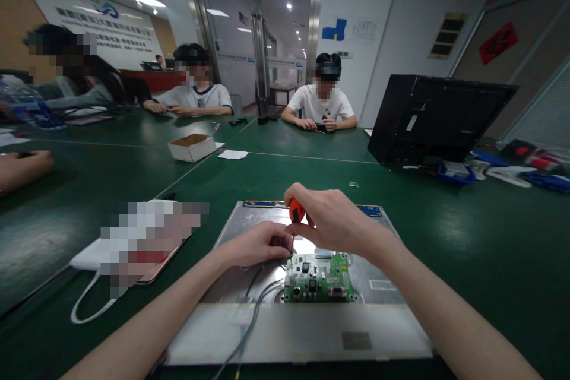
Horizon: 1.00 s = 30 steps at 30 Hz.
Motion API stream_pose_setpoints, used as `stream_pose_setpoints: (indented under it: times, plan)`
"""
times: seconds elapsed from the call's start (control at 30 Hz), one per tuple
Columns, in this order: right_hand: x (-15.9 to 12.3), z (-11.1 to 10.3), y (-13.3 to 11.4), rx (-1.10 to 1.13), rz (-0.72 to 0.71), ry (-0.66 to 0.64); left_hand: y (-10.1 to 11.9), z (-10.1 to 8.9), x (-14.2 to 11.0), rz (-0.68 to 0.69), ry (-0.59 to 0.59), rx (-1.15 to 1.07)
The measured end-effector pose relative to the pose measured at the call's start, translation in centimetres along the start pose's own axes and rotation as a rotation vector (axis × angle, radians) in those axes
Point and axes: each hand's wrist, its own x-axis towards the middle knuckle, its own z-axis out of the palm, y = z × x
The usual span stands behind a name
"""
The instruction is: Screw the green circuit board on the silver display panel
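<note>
My right hand (327, 217) is closed round the orange-and-black handle of a screwdriver (296, 210), whose thin shaft points down at the upper left corner of a green circuit board (318, 278). Beside the shaft's tip, my left hand (262, 244) has its thumb and fingers pinched together; whatever lies between them is too small or hidden to make out. The board sits on the metal back of a flat display panel (378, 320), which lies on the table. Grey and black cables (255, 314) run from the board's left side toward me.
Left of the panel lie a phone (155, 270) and a white strapped item, partly blurred. A small open box (191, 147) stands farther back. A black monitor casing (439, 119) and a blue tray (456, 173) are at right. Several people sit round the green table (285, 166).
</note>
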Motion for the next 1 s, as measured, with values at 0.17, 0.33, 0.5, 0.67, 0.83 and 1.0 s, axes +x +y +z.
stream_pose_setpoints:
  times: [0.17,0.33,0.5,0.67,0.83,1.0]
  plan:
    - [0.11,0.23,0.21,-0.004,0.011,-0.003,-0.43,0.04,-0.03,0.019,0.016,-0.008]
    - [0.15,0.25,0.33,0.0,0.013,0.002,-0.73,0.01,-0.05,0.007,0.001,0.009]
    - [0.22,0.37,0.43,0.006,0.028,0.001,-0.76,0.06,-0.02,0.008,0.003,-0.013]
    - [0.26,0.62,0.69,-0.001,0.021,0.027,-0.31,0.03,-0.04,-0.003,-0.008,-0.026]
    - [0.38,0.77,0.52,-0.02,0.014,0.048,-0.08,0.0,-0.05,-0.014,-0.011,-0.012]
    - [0.0,-0.15,0.02,0.022,0.03,0.015,-0.21,0.01,0.04,0.0,-0.013,0.006]
